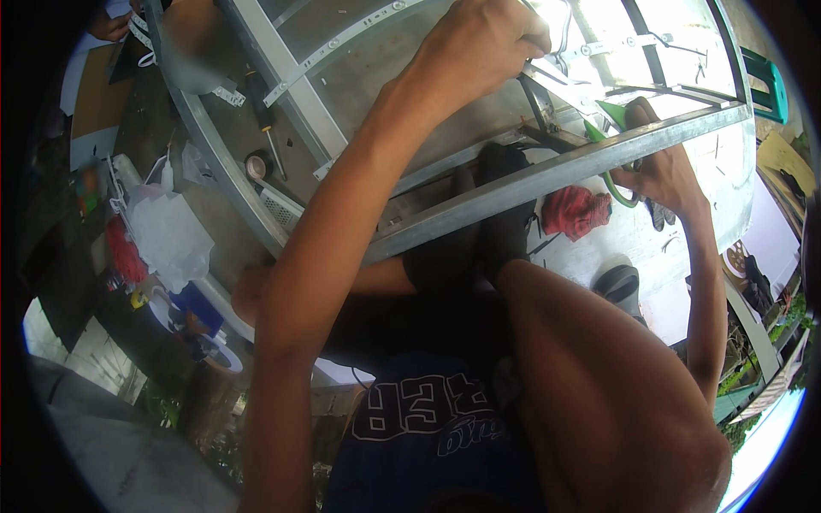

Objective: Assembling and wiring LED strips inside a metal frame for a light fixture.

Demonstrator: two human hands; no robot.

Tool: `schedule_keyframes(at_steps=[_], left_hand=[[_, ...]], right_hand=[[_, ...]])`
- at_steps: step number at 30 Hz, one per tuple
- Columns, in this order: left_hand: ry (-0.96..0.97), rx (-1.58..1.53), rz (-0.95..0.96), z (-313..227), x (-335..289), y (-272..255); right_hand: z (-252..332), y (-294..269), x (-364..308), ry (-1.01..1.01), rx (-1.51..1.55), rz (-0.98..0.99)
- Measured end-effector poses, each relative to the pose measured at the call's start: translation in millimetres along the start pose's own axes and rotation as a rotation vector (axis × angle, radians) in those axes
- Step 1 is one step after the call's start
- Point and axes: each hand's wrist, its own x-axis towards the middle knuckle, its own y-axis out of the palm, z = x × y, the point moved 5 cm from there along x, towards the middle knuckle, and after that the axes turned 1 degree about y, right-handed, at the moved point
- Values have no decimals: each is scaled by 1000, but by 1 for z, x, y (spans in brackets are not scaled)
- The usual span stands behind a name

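Observation:
My left hand (487, 38) reaches over a metal frame (505, 184) with its fingers closed, a thin dark wire (563, 43) at the fingertips. The exact grip is partly hidden by the knuckles. White strips with small round LEDs (333, 43) run across the frame, and a similar strip (607, 44) lies beyond my left hand. On the right, beside the frame's near bar, my right hand (667, 175) is closed around a hand tool with curved green handles (617, 190). Its working end cannot be made out against the bright sheet.
A red cloth (575, 212) and a grey slipper (617, 286) lie below the near bar. Left of the frame are a screwdriver (274, 141), a tape roll (256, 164) and a white plastic bag (171, 235). Another person's hand (109, 27) shows at the upper left.

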Motion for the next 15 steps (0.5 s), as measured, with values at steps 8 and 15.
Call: schedule_keyframes(at_steps=[8, 15], left_hand=[[-10, -10, 5, 1, 0, 1], [-82, -117, -19, -7, 5, -3]], right_hand=[[-7, 0, -2, -18, 7, 2], [-9, 4, 1, -17, 80, 73]])
